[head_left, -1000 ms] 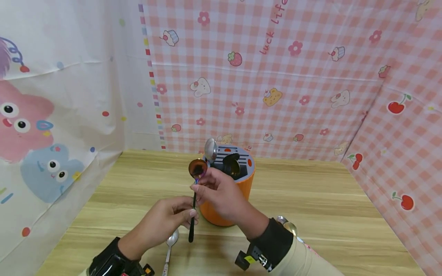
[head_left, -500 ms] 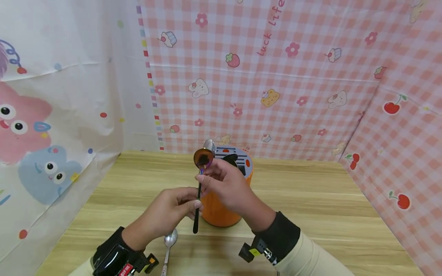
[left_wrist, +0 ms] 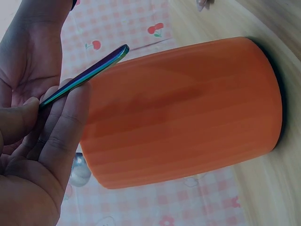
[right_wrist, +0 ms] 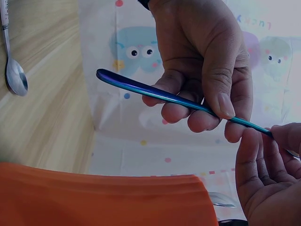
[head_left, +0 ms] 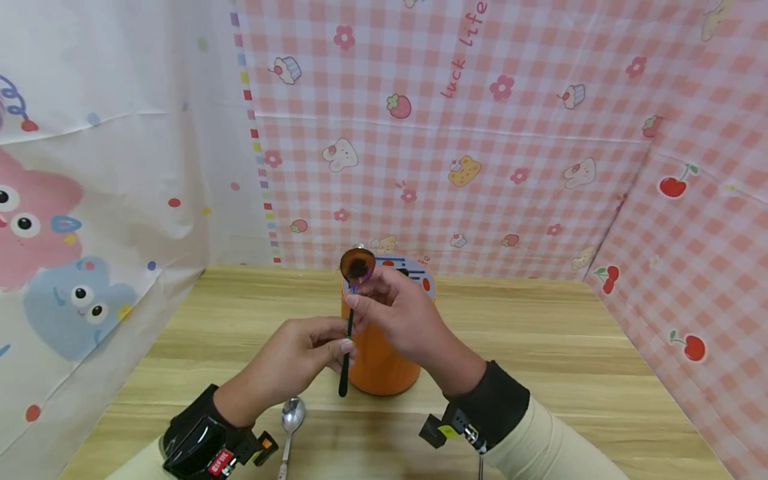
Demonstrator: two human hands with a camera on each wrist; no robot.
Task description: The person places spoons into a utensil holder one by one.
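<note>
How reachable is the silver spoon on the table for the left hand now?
Likely yes, once freed: nothing visible covers the silver spoon near the left hand. That hand pinches the iridescent spoon, but the right hand grips it too.

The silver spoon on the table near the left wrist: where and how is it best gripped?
Probably best to pinch the silver spoon by its slim handle, coming from above on the person's side: it lies flat, bowl pointing away, handle running toward them.

PLACE: screened-off tabletop setting, wider room unseen | pink gingham sheeting (head_left: 372,153) behind and right | white cartoon-print sheet (head_left: 138,167) left | wood-grain worktop (head_left: 540,347)
</note>
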